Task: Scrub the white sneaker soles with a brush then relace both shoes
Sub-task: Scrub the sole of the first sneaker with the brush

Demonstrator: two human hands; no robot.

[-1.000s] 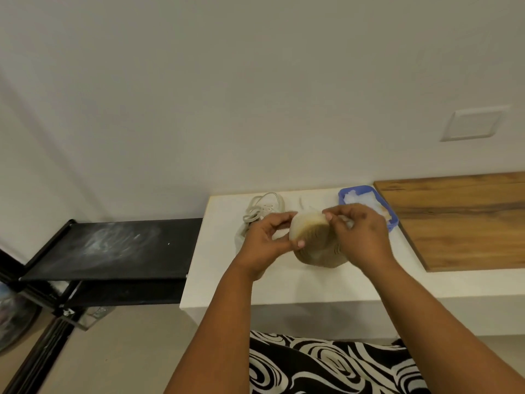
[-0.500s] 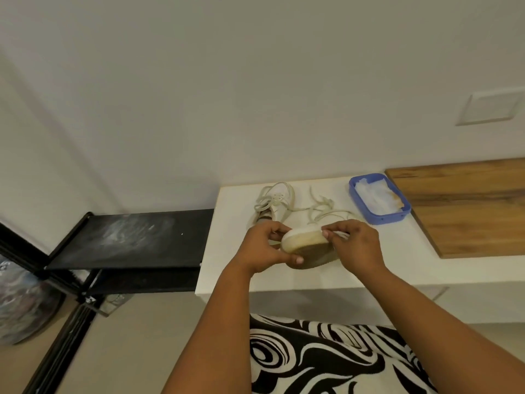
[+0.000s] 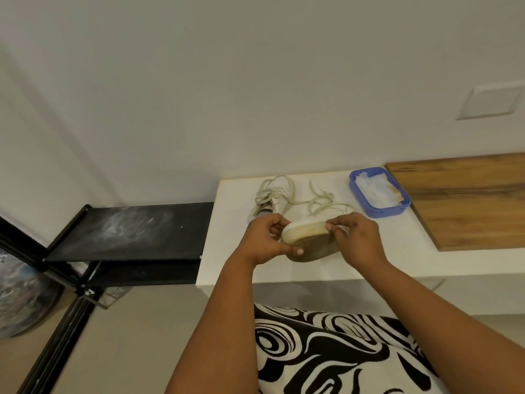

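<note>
Far left of the fingers sits a black shelf (image 3: 127, 231), butted against the white table (image 3: 227, 251). Just behind the left hand (image 3: 265, 241) lies the second sneaker (image 3: 270, 203), laces loose. The left hand's fingers are curled round one end of the held sneaker (image 3: 308, 243), thumb pressed on its dirty sole, which faces up over the table. The right hand (image 3: 359, 241) pinches something pale at the sole's rim, possibly a small brush, too hidden to tell. Beyond the right fingers: a blue tray (image 3: 379, 214), then a wooden board (image 3: 468, 200).
</note>
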